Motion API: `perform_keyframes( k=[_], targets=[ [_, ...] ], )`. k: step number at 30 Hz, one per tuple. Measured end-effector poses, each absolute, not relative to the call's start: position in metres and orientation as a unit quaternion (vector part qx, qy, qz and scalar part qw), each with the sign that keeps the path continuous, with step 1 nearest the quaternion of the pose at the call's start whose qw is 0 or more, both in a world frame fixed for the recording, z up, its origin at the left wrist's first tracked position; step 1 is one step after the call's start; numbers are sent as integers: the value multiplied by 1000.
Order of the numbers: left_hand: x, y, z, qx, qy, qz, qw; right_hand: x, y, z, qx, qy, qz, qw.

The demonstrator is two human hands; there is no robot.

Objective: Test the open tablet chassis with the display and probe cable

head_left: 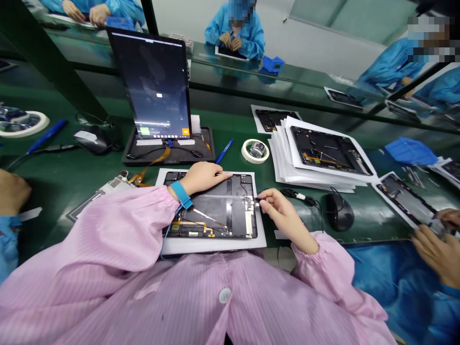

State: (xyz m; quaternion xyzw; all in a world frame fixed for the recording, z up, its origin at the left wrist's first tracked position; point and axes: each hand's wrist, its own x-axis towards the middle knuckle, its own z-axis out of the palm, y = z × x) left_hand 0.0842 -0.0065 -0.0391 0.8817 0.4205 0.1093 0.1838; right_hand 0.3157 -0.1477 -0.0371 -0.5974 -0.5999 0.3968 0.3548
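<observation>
An opened tablet housing lies on a white sheet in front of me, its inner boards, ribbon cables and wires showing. Across its upper left part rests my left hand, fingers stretched to the right, with a blue wrist strap on the wrist. My right hand is at the housing's right edge, thumb and fingers pinching a small black plug-like piece against the edge beside a small circuit board. Exactly how the piece meets the edge is too small to tell.
Behind stands a lit tablet screen in a black holder. Tape roll, blue pen, stacked sheets with another housing, black cable and mouse surround the work. Co-workers' hands are at right and left.
</observation>
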Motion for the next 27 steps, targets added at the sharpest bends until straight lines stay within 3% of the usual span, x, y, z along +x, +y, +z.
perform_keyframes(
  k=[7,13,16,24,27],
  targets=[
    [85,-7,-38,880,425,107,181,309,-144,-40,-604,-589,417,337],
    [85,-5,-40,879,427,111,180,284,-163,-30,-696,-695,91,157],
    [85,-5,-39,877,429,114,186,278,-167,-35,-688,-714,31,131],
    [83,-3,-40,879,422,114,191,294,-159,-38,-630,-739,115,207],
    [84,-4,-39,880,422,121,182,337,-172,-27,-671,-656,-7,345]
  ],
)
